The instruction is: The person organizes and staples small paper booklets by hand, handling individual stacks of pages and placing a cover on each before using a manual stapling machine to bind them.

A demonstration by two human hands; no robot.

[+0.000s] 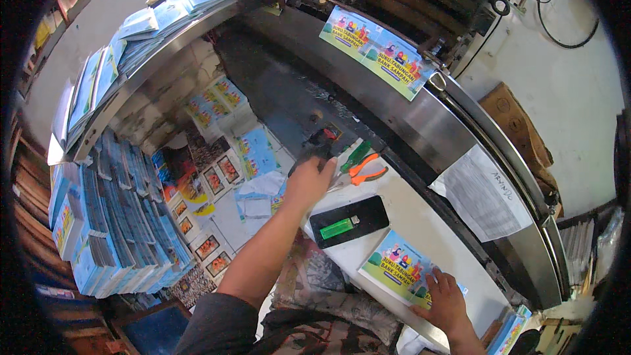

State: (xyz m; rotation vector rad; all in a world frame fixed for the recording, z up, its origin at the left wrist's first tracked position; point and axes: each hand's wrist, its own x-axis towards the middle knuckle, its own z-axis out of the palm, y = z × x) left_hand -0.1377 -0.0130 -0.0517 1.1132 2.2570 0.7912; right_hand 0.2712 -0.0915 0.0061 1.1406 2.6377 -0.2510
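Head view: a blue-and-yellow rectangular paper booklet [396, 263] lies on the white desk [411, 202], long axis slanting far left to near right, extending leftward from the right hand [445, 304], resting thumb-and-fingers-apart upon it; whether the left hand [309, 181] grips the dark object [311, 152] is unclear.

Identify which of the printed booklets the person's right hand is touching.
The booklet on the white tabletop: the right hand rests on its right side, while the stacked booklets at left lie apart.
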